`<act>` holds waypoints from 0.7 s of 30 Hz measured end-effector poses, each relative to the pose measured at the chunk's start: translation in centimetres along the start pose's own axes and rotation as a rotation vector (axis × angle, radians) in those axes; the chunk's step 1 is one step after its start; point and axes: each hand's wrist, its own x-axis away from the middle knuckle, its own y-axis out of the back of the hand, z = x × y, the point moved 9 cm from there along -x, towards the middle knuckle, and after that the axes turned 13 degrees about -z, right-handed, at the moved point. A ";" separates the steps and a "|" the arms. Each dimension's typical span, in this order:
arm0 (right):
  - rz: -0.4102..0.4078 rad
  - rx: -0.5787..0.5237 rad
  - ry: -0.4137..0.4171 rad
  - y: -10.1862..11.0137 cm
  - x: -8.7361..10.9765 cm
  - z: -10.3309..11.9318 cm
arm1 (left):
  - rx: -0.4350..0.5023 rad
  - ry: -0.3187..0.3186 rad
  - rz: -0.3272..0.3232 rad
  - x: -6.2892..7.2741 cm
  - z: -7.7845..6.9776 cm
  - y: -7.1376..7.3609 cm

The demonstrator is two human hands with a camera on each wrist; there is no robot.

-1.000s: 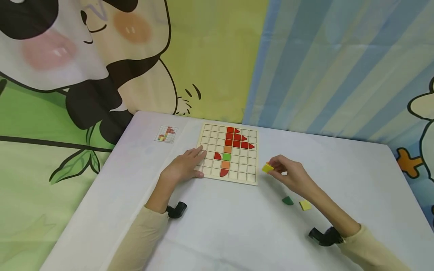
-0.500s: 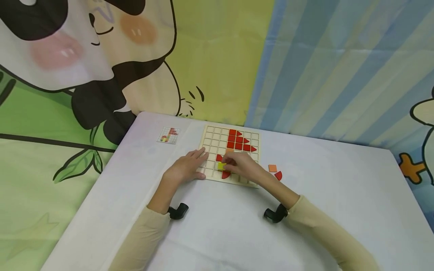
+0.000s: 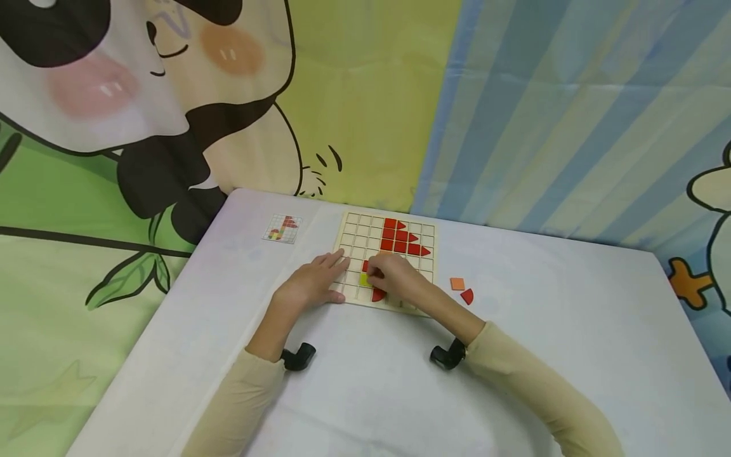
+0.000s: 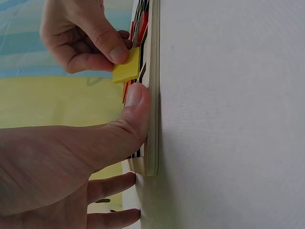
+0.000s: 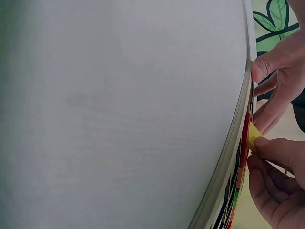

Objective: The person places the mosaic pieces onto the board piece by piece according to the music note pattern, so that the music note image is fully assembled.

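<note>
My right hand (image 3: 400, 277) pinches a yellow square tile (image 4: 126, 67) between thumb and fingers, close over the lower left part of a wooden grid board (image 3: 356, 231). Beside that tile, a red quarter-round piece (image 3: 379, 295) lies on the board, partly covered by my fingers in the head view. My left hand (image 3: 313, 281) rests at the board's left edge, its thumb (image 4: 136, 98) extended along the near corner and the other fingers spread. Red squares and pointed red pieces (image 3: 401, 237) form rows in the upper grid. The pieces mid-board are mostly hidden under my right hand.
Right of the board lie an orange square tile (image 3: 457, 284) and a red quarter-round piece (image 3: 467, 296). A small printed pattern card (image 3: 282, 228) lies to the board's left on the white tabletop (image 3: 354, 381). A cartoon-print curtain (image 3: 365, 114) stands behind the table.
My right hand has carried the yellow tile leftward from beside the board to over its lower left. The green piece and another yellow tile are now behind my sleeve. My left hand stays put.
</note>
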 end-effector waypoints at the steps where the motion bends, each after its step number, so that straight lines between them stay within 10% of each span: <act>1: -0.006 0.012 0.005 0.0 0.0 0.0 | 0.000 0.000 0.000 0.0 0.0 0.0; 15: 0.008 0.187 0.149 -0.1 1.2 2.5 | 0.003 0.002 -0.001 -0.1 0.2 -0.1; 21: -0.076 0.203 0.192 2.3 4.6 2.5 | -0.009 0.009 -0.012 -0.1 0.2 -0.2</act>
